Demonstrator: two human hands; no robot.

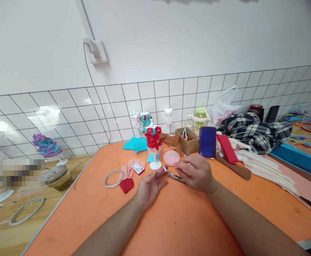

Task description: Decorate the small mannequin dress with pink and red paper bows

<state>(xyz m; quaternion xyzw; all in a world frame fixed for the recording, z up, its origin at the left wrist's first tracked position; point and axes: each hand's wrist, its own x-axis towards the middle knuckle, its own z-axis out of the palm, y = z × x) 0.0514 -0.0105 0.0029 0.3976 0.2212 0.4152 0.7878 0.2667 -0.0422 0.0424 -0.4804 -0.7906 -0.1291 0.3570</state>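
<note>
My left hand [150, 186] is palm up over the orange table [171, 224], its fingers apart, with a small white piece [165, 168] at a fingertip. To its right is my right hand [196, 173], fingers curled and pinched; whatever they hold is too small to make out. Dark-handled snips [177, 177] lie between the hands, partly under the right one. Just beyond stand a small mannequin in a red flowered dress [153, 140] and a pink bowl [171, 158].
Left of the hands lie a tape roll [114, 178], red paper [127, 185] and a small card box [137, 168]. Behind are a cardboard box [188, 142], a phone [207, 143], a bottle [200, 119] and a bare mannequin [168, 115]. Paper strips [267, 169] lie at right.
</note>
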